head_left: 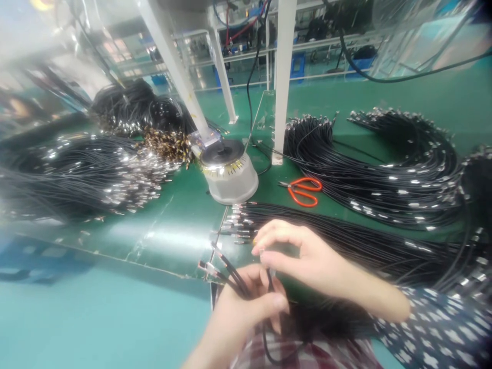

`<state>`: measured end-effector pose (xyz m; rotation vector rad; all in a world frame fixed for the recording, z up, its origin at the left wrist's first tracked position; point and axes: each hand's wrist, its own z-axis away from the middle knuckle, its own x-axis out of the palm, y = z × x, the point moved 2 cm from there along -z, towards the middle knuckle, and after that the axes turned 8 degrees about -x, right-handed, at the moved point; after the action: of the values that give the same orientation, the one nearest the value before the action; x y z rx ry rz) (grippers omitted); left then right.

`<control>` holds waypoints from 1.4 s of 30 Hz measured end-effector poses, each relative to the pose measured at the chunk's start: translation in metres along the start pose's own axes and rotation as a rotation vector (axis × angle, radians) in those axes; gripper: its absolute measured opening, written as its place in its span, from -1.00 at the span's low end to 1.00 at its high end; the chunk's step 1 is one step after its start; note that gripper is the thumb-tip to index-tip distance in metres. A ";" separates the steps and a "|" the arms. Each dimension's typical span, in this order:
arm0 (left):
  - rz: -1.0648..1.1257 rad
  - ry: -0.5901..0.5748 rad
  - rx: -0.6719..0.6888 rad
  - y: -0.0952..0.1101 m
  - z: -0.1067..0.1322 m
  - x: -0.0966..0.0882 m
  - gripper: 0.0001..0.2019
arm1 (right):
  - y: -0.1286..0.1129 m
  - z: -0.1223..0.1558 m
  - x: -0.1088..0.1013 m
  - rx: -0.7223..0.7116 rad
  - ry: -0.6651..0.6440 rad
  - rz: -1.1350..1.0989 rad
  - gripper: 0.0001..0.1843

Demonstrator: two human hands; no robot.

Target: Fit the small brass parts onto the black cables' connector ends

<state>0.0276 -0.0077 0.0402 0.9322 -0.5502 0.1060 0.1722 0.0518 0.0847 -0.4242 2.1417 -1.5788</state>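
Observation:
My left hand [255, 302] is closed around several black cables [238, 279], whose stripped, silvery ends stick out to the left past the fingers. One more cable rises between thumb and fingers of that hand. At its tip my right hand [294, 248] pinches a small pale piece with thumb and forefinger; its exact kind is too small to tell. Just behind the hands lies a flat bundle of black cables [326, 225] with bare ends pointing left. Below the left hand, a loop of cable hangs over a checked cloth.
A white round dispenser with a black top [230, 177] stands behind the hands. Orange-handled scissors [305, 191] lie to its right. Coiled black cables [384, 179] fill the right; more cable heaps [96, 169] cover the left. White posts [283, 82] rise from the green table [169, 220].

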 end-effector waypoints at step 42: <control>-0.005 0.331 0.020 -0.003 0.013 0.011 -0.74 | 0.007 0.012 0.000 0.283 0.046 -0.370 -0.69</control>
<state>0.0325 -0.0211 0.0492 0.9126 -0.2407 0.2569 0.1787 0.0442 0.0747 -0.7250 1.9070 -2.0775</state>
